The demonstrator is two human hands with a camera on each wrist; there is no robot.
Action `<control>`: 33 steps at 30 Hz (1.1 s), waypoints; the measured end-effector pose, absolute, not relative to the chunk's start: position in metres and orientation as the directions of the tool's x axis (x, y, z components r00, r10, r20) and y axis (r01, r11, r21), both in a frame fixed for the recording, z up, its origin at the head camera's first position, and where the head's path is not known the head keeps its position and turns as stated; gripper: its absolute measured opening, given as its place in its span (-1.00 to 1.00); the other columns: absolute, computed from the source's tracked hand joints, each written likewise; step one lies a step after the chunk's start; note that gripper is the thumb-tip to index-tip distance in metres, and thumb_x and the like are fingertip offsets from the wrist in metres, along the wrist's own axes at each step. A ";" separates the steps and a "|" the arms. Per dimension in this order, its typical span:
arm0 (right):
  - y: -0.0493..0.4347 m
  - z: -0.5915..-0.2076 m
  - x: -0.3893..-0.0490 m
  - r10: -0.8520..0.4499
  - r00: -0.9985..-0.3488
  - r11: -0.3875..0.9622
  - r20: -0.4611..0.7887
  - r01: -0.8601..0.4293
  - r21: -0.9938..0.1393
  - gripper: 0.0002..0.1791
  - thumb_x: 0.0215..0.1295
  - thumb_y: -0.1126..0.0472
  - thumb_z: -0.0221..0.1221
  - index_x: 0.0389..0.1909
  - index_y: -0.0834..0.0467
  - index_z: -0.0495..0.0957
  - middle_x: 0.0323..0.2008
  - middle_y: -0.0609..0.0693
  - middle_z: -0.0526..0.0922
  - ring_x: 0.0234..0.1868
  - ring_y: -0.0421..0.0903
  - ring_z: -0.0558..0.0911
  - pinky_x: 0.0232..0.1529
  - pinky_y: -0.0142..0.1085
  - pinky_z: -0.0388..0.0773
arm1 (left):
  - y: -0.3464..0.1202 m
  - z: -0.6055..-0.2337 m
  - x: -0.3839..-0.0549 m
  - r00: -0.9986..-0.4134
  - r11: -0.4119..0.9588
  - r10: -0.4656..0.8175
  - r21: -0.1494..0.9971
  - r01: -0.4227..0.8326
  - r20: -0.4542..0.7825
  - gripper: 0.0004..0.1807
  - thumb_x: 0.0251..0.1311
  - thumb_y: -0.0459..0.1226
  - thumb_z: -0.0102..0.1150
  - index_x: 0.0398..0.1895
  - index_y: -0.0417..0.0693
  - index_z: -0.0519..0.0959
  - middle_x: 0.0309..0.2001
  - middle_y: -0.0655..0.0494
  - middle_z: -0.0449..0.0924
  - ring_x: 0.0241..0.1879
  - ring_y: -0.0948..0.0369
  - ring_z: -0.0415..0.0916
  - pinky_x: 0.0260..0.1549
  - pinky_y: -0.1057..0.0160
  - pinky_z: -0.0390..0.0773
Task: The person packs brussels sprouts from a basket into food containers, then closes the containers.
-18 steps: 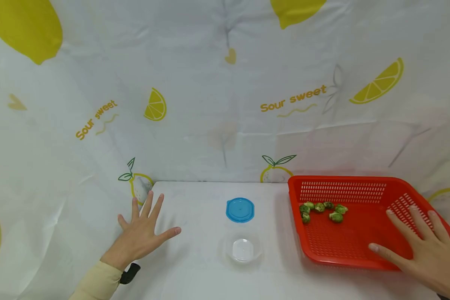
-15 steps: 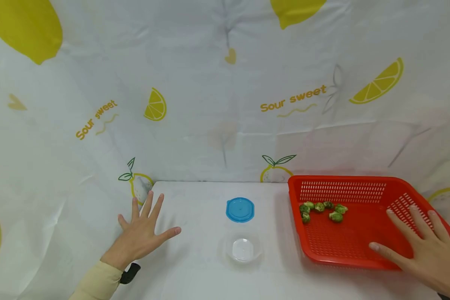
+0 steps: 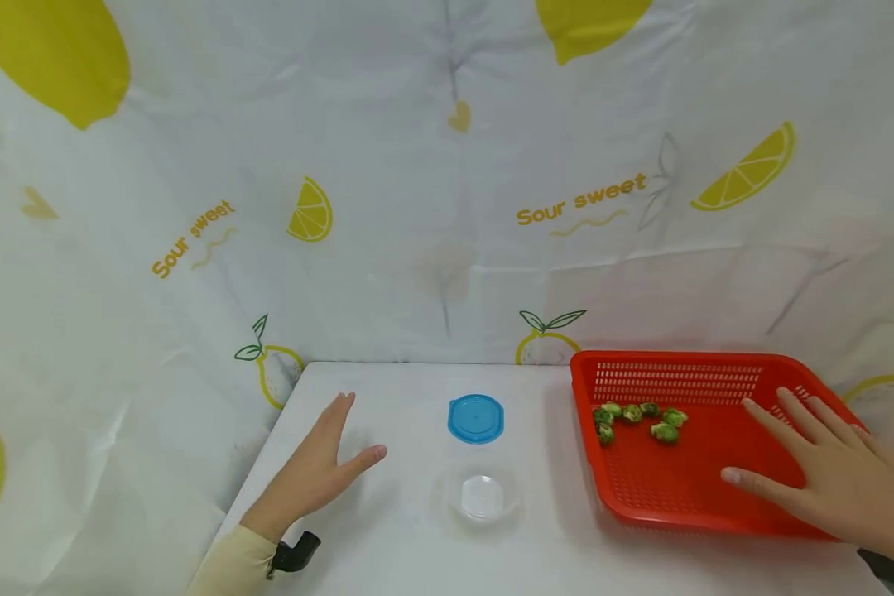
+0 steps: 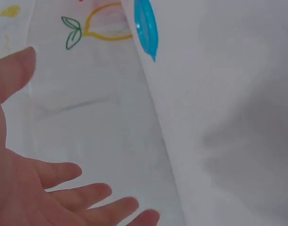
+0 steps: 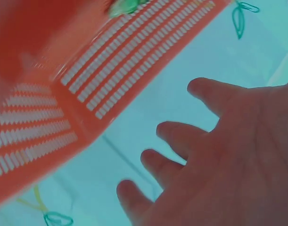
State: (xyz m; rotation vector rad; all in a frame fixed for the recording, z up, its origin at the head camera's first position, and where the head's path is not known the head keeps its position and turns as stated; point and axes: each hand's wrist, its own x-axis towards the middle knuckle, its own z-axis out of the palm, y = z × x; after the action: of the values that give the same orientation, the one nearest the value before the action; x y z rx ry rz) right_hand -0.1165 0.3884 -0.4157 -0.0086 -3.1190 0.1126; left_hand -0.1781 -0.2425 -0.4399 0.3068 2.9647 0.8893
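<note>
My left hand [image 3: 314,473] is held over the left part of the white table, thumb spread and fingers straight, holding nothing. Above the right part of the red basket [image 3: 607,480] is my right hand [image 3: 838,480], fingers spread and empty. Several Brussels sprouts [image 3: 666,432] lie at the basket's left end. Between the hands, a clear round bowl [image 3: 483,498] stands on the table, and a blue lid [image 3: 476,419] lies just behind it. In the left wrist view the lid [image 4: 146,28] shows at the top, away from the fingers.
The white table [image 3: 417,546] ends at a back edge against a white sheet [image 3: 402,281] printed with lemons and lettering. The basket's perforated walls [image 5: 129,56] rise around its floor on the right. A black strap [image 3: 295,552] sits at the left wrist.
My left hand has moved to the right and turned, its fingers now closer together. My right hand has shifted slightly left and up. The lid, bowl and sprouts stay put.
</note>
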 end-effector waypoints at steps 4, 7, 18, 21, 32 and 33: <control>0.390 -0.401 -0.130 -0.101 -0.994 0.989 -0.034 -0.097 -0.115 0.25 0.28 -0.50 0.31 0.64 0.33 0.15 0.55 0.64 0.10 0.47 0.65 0.12 0.19 0.70 0.28 | -0.218 -0.451 -0.188 -0.982 0.706 0.190 0.695 0.137 0.000 0.02 0.32 0.35 0.33 0.70 0.11 0.26 0.61 -0.03 0.37 0.47 -0.06 0.52 0.35 -0.16 0.63; 0.390 -0.393 -0.140 -0.170 -0.985 0.976 -0.036 -0.163 -0.146 0.16 0.26 -0.42 0.39 0.57 0.34 0.30 0.49 0.63 0.25 0.35 0.65 0.32 0.11 0.62 0.46 | -0.201 -0.460 -0.196 -0.969 0.568 0.238 0.819 0.079 -0.071 -0.19 0.40 0.20 0.36 0.60 0.09 0.43 0.43 -0.01 0.58 0.22 0.05 0.72 0.13 0.01 0.78; 0.389 -0.375 -0.179 -0.261 -0.957 0.936 -0.131 -0.217 -0.276 -0.18 0.25 -0.15 0.51 0.34 0.33 0.60 0.21 0.34 0.71 0.19 0.37 0.66 0.10 0.29 0.71 | -0.163 -0.484 -0.216 -0.827 0.248 0.499 0.957 -0.149 -0.258 -0.39 0.53 0.00 0.26 0.45 -0.17 0.55 0.26 -0.15 0.68 0.01 0.07 0.74 0.03 0.11 0.82; 0.385 -0.378 -0.195 -0.295 -0.941 0.918 -0.165 -0.232 -0.322 -0.26 0.26 -0.07 0.51 0.30 0.34 0.63 0.19 0.31 0.74 0.19 0.35 0.68 0.10 0.23 0.73 | -0.163 -0.488 -0.217 -0.811 0.223 0.514 0.957 -0.188 -0.279 -0.42 0.50 -0.02 0.30 0.42 -0.15 0.58 0.22 -0.08 0.68 -0.01 0.09 0.70 0.00 0.14 0.82; 0.360 -0.394 -0.227 -0.350 -0.890 0.866 -0.290 -0.190 -0.463 -0.54 0.31 0.23 0.47 0.14 0.40 0.70 0.00 0.19 0.81 -0.04 0.06 0.77 0.00 0.04 0.80 | -0.162 -0.499 -0.224 -0.771 0.144 0.553 0.947 -0.287 -0.318 -0.47 0.43 -0.16 0.38 0.36 -0.23 0.62 -0.13 0.09 0.67 -0.13 0.19 0.67 -0.09 0.23 0.82; 0.358 -0.397 -0.229 -0.344 -0.889 0.866 -0.303 -0.176 -0.468 -0.55 0.31 0.23 0.48 0.13 0.39 0.70 -0.01 0.17 0.81 -0.05 0.03 0.77 0.00 0.04 0.80 | -0.162 -0.499 -0.224 -0.768 0.142 0.553 0.945 -0.293 -0.321 -0.49 0.42 -0.17 0.38 0.35 -0.23 0.62 -0.16 0.09 0.68 -0.15 0.20 0.67 -0.10 0.24 0.82</control>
State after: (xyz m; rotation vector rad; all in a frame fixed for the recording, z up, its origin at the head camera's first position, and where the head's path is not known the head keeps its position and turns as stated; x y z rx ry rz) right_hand -0.2294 0.3579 -0.3969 0.4936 -3.4027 0.7892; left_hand -0.2239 -0.1625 -0.4995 0.2501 1.7847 1.6980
